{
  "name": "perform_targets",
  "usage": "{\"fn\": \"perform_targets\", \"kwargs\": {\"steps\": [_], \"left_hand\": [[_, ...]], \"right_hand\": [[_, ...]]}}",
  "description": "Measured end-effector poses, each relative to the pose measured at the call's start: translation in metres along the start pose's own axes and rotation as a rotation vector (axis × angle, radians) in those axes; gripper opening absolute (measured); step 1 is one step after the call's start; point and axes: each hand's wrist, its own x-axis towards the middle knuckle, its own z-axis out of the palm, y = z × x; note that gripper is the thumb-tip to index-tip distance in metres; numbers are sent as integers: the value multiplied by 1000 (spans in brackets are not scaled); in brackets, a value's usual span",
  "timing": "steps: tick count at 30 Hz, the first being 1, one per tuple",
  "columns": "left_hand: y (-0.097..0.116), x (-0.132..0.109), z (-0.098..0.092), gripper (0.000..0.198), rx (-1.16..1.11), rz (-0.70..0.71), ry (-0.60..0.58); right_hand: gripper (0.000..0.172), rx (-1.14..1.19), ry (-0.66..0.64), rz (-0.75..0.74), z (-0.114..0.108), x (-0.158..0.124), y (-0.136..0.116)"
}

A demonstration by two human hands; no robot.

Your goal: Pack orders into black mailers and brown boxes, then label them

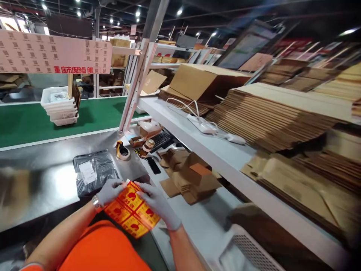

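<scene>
Red-and-yellow printed sheet | between left hand and right hand, both pinching near far corner | slants toward torso | neither hand nearer; long axis unclear

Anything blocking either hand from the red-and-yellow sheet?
Nothing visible besides the pale gloves: the left hand and right hand both hold the red-and-yellow sheet. The dark wrapped package lies beyond the left hand, not between.

Room lies above the black package; a shelf obstructs rightward.
</scene>
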Motion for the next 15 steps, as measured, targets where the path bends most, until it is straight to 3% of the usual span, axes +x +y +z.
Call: {"fn": "perform_targets", "kwargs": {"steps": [4, 9, 15], "left_hand": [[-1, -7, -2, 60, -2, -26, 113], [3, -11, -12, 59, 25, -35, 117], [2, -10, -18, 72, 6, -69, 107]], "right_hand": [[39, -31, -4, -49, 13, 13, -14], [32, -58, 58, -89, 30, 19, -25], [25, 12, 204, -92, 49, 21, -21]]}}
